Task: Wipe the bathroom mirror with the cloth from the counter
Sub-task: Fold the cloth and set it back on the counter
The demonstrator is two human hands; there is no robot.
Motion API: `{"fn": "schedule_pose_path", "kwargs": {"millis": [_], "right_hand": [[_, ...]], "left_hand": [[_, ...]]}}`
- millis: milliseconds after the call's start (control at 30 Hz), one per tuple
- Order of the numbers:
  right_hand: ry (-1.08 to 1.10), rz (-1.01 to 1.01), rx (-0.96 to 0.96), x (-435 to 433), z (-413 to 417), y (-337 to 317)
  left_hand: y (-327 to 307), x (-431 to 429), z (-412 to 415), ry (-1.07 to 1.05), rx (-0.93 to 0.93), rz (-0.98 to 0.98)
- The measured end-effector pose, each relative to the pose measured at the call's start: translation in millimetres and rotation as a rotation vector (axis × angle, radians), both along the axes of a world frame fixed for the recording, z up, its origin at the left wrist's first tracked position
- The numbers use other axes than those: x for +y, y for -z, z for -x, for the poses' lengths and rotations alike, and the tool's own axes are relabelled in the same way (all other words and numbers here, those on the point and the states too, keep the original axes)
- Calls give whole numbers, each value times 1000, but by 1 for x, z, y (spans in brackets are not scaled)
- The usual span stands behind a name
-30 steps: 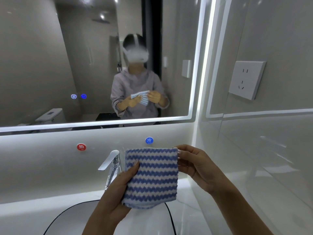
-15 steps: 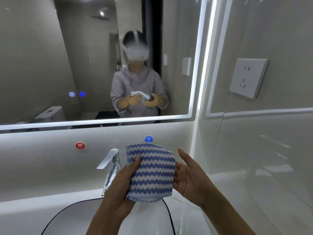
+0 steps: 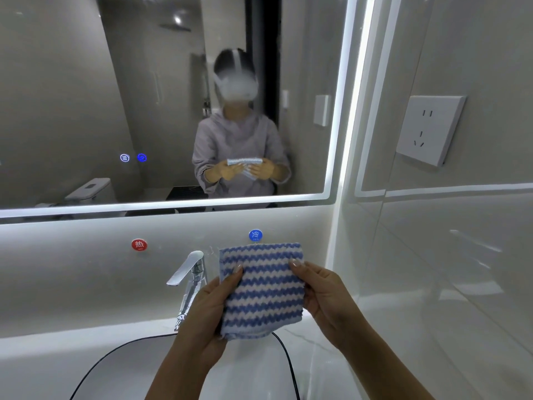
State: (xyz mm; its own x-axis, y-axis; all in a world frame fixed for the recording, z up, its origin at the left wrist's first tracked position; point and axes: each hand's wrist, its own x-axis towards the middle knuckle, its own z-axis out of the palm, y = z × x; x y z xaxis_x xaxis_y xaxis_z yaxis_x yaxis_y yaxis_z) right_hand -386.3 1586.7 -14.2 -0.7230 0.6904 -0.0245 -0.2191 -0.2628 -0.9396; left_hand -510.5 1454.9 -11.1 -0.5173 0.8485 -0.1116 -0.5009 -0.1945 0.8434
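Above the white counter (image 3: pixel 317 336), near its right end where the side wall meets it, both hands hold up the folded blue-and-white striped cloth (image 3: pixel 264 290). The left hand (image 3: pixel 207 310) grips its left edge, the right hand (image 3: pixel 323 293) pinches its right edge. A dark-rimmed basin (image 3: pixel 121 370) lies below, a chrome faucet (image 3: pixel 189 281) just left of the cloth. The lit-edged mirror (image 3: pixel 72 96) spans the back wall, well above the cloth; a socket (image 3: pixel 429 129) sits on the side wall.

One cloth (image 3: pixel 262 287), one mirror (image 3: pixel 86 96), one tap (image 3: pixel 189 272), two hands.
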Motion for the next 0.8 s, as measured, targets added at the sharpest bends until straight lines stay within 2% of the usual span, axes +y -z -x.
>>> {"fn": "schedule_pose_path", "kwargs": {"millis": [233, 433, 800], "right_hand": [[54, -111, -26, 11, -11, -1], [123, -163, -120, 24, -16, 7], [214, -92, -336, 55, -37, 50]], "left_hand": [[11, 3, 4, -28, 162, 63], [20, 11, 2, -74, 297, 122], [67, 52, -18, -70, 306, 277]]}}
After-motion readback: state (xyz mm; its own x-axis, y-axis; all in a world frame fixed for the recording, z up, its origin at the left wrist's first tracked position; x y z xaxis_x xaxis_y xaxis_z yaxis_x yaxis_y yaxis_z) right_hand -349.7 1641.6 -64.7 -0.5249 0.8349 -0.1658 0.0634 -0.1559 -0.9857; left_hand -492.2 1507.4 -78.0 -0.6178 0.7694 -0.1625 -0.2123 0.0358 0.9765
